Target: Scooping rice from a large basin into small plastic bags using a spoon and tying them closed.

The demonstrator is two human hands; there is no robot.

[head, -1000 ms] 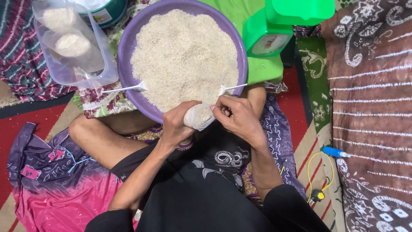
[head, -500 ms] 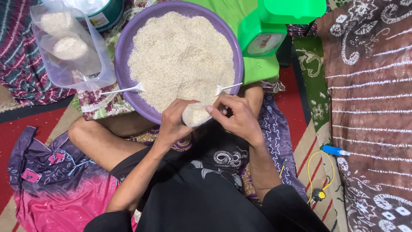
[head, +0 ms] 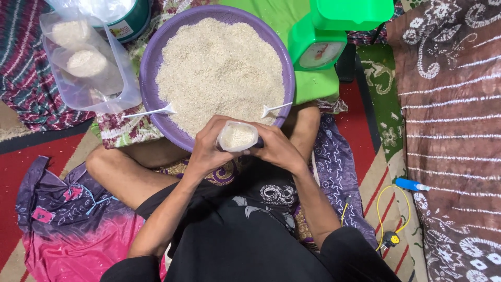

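Your left hand (head: 209, 149) and right hand (head: 276, 151) both clasp the small rice bag (head: 238, 137) — fingers closed around it. It sits just beside the purple basin (head: 151, 68).

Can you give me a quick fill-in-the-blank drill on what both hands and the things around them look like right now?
1. Both hands, left hand and right hand, hold a small clear bag of ____.
2. The big basin holding loose rice is ____ in colour.
3. Two white ____ rest on the basin's near rim.
4. The kitchen scale beside the basin is ____.

Missing words: rice; purple; spoons; green
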